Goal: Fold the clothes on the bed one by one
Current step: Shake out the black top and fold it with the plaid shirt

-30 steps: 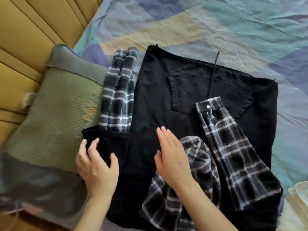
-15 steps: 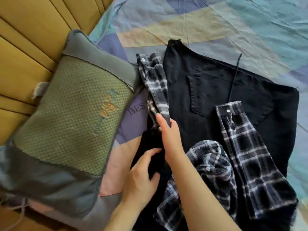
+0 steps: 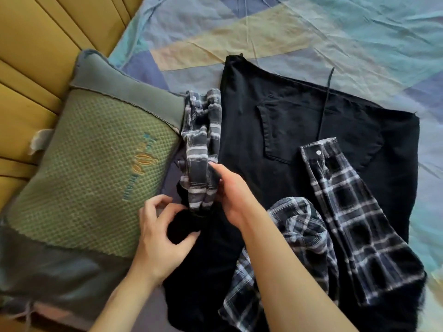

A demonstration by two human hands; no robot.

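On the bed (image 3: 311, 32), with its blue, teal and yellow patterned sheet, a black garment (image 3: 299, 130) lies spread flat, a pocket and a thin cord showing on its far part. A plaid shirt (image 3: 354, 226) lies bunched on its near right part, one cuffed sleeve with a white button pointing away. The shirt's other sleeve (image 3: 201, 140) runs along the black garment's left edge, just beside the green pillow (image 3: 96, 168) that leans against the yellow headboard (image 3: 36, 56).

The left hand (image 3: 163, 231) has its fingers curled round a rounded bunch of black cloth at the garment's near left edge, thumb on the near side. The right hand (image 3: 230, 190) pinches the near end of the left sleeve, fingers bent onto the plaid cloth.

Compared with half a second ago, the left hand has closed round the black bunch, where before it was only reaching in under the right wrist. The right hand has shifted from lying alongside the sleeve to pinching its near end, and the sleeve now looks gathered and more upright there. A full second ago both hands were flat and open on the cloth, well apart. The view has also swung, so the pillow sits nearer the frame's middle; the black garment and the right sleeve lie as they did.
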